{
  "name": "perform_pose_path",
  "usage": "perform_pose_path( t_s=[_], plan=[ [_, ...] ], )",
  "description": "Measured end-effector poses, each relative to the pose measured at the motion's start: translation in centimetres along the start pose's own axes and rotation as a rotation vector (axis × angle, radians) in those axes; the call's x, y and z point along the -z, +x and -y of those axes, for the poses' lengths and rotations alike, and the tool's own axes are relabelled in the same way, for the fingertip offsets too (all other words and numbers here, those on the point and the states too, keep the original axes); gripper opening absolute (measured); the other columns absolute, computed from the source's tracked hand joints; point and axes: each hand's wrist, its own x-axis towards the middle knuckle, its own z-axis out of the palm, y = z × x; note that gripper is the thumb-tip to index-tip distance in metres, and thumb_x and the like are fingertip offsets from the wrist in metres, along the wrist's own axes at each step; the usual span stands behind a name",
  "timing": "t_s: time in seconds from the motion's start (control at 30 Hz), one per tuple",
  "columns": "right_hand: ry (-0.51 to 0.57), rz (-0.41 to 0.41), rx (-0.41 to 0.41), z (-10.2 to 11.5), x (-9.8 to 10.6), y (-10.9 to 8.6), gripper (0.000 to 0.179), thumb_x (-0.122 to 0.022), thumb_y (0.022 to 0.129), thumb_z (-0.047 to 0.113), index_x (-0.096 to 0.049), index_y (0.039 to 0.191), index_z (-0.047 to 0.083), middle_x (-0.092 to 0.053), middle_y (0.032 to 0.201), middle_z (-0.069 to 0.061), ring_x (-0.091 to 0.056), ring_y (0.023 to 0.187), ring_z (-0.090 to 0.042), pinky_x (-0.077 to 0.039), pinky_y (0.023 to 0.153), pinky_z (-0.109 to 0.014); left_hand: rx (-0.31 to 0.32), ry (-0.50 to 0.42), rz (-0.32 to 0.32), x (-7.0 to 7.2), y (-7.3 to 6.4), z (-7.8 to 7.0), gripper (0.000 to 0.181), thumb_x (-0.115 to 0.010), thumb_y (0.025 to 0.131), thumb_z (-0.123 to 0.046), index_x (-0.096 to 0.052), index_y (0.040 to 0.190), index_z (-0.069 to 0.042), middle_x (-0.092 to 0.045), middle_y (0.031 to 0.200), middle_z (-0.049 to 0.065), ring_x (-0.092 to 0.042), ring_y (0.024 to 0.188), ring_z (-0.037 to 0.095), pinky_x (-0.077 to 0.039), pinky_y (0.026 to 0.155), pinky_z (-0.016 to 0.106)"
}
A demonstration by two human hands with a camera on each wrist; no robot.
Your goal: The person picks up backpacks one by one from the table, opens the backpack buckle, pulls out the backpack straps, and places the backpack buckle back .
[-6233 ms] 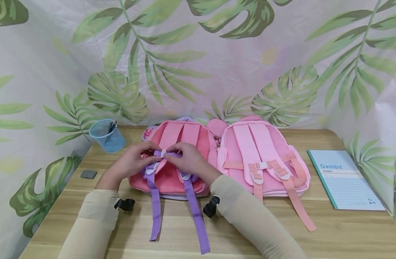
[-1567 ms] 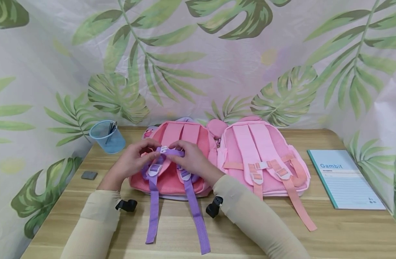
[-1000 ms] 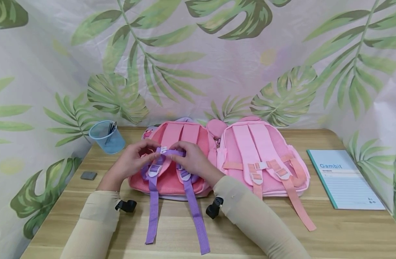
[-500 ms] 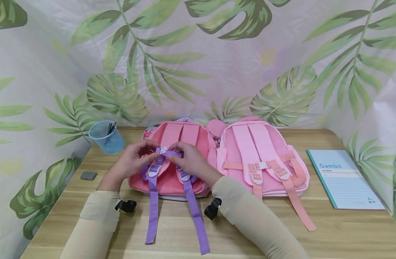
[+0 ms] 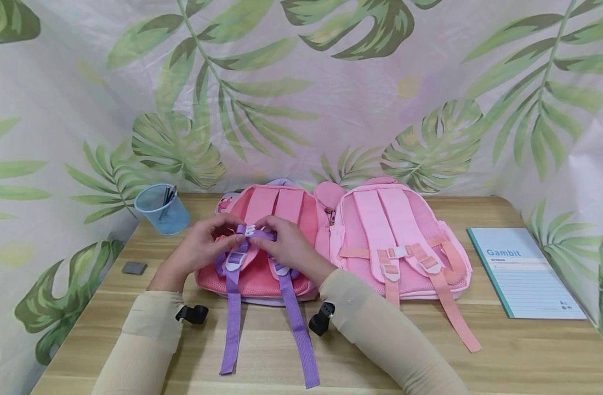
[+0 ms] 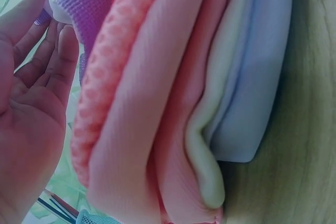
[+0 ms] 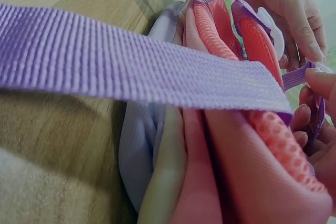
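Observation:
A coral-pink backpack [image 5: 262, 284] lies back side up at the table's middle left. Its purple chest strap [image 5: 266, 235] carries a small white buckle [image 5: 250, 230], raised above the padded straps. My left hand [image 5: 198, 244] pinches the strap's left part beside the buckle between thumb and fingers. From the other side, my right hand [image 5: 294, 241] pinches the strap at the buckle's right. Whether the buckle's halves are joined I cannot tell. The left wrist view shows purple webbing [image 6: 86, 6] at my left fingertips. A loose purple strap end [image 7: 131, 61] crosses the right wrist view.
Another backpack, lighter pink [image 5: 365, 219], lies against the right side. A blue mesh pen cup [image 5: 165, 216] and a grey eraser-like block [image 5: 135, 267] are at left. A notebook [image 5: 525, 274] lies at far right on the wooden table [image 5: 380, 351]. A leaf-print cloth hangs behind.
Over six seconds both hands stay at the buckle, which has turned to show more white prongs. In the last half second my right hand shifts slightly left. The left loose strap end has swung left.

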Motion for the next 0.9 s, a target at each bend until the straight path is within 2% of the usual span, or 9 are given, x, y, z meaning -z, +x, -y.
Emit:
perform_pose_path(
  t_s=[0.23,0.4,0.57,0.67,0.9],
  plan=[
    [0.044,0.007,0.015,-0.1,0.2,0.1,0.031,-0.079,0.1,0.025,-0.074,0.128,0.014,-0.074,0.115,-0.005,-0.061,0.096,-0.014,-0.051,0.086,-0.028,-0.022,0.011,-0.001,0.0,0.0,0.0,0.024,-0.077,0.099,-0.005,-0.074,0.123,-0.006,-0.072,0.122,0.013,-0.066,0.101,0.011,-0.054,0.09,0.017],
    [0.226,0.043,0.022,-0.6,0.6,0.2,0.031,-0.079,0.1,0.021,-0.077,0.128,0.008,-0.078,0.107,-0.008,-0.066,0.085,-0.013,-0.055,0.074,-0.023,-0.029,0.027,0.01,0.1,-0.1,-0.1,0.024,-0.078,0.099,-0.006,-0.074,0.122,-0.008,-0.073,0.121,0.01,-0.067,0.101,0.01,-0.054,0.09,0.017],
    [0.398,0.051,-0.066,-0.6,0.7,0.3,0.025,-0.074,0.104,0.023,-0.079,0.121,0.005,-0.077,0.087,-0.01,-0.069,0.072,-0.018,-0.056,0.062,-0.027,-0.076,0.034,0.011,0.0,0.0,-0.2,0.023,-0.078,0.097,-0.003,-0.075,0.12,-0.009,-0.073,0.119,0.01,-0.067,0.1,0.008,-0.054,0.09,0.018],
    [0.429,0.036,-0.12,-0.3,0.7,0.4,0.023,-0.075,0.103,0.021,-0.079,0.118,0.004,-0.077,0.085,-0.008,-0.068,0.069,-0.018,-0.054,0.059,-0.027,-0.097,0.054,0.014,-0.1,0.1,-0.3,0.023,-0.079,0.097,-0.002,-0.076,0.119,-0.009,-0.074,0.117,0.009,-0.067,0.099,0.009,-0.055,0.09,0.019],
    [0.541,0.006,-0.239,0.3,0.4,0.5,0.017,-0.076,0.101,0.011,-0.077,0.114,0.0,-0.078,0.084,-0.014,-0.066,0.063,-0.015,-0.054,0.059,-0.026,-0.034,0.056,0.05,-0.1,0.2,-0.3,0.027,-0.08,0.097,-0.007,-0.074,0.123,-0.009,-0.073,0.116,0.008,-0.067,0.101,0.019,-0.056,0.089,0.024]
  ],
)
